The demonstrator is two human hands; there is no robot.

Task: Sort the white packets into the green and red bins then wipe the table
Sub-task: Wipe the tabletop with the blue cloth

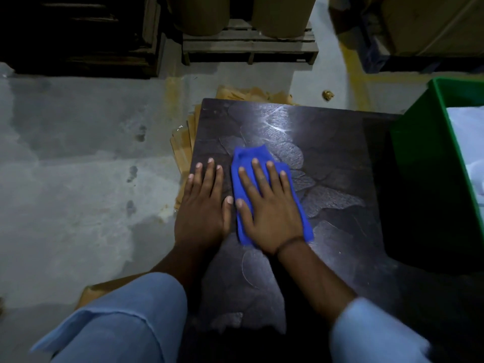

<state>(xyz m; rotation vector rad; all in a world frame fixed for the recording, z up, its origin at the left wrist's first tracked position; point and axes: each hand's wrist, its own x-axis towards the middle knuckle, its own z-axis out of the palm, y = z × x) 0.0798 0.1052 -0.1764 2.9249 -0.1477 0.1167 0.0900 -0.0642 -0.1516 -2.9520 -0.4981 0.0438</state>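
Note:
A blue cloth lies on the dark table, near its left edge. My right hand presses flat on the cloth with fingers spread. My left hand rests flat on the bare tabletop just left of the cloth, fingers apart, holding nothing. The green bin stands on the table's right side, and white packets show inside it. Curved wipe marks streak the tabletop. No red bin is in view.
Brown cardboard sheets lie on the grey concrete floor beside and behind the table's left edge. A wooden pallet carrying brown drums stands at the back. A small crumpled scrap lies on the floor beyond the table.

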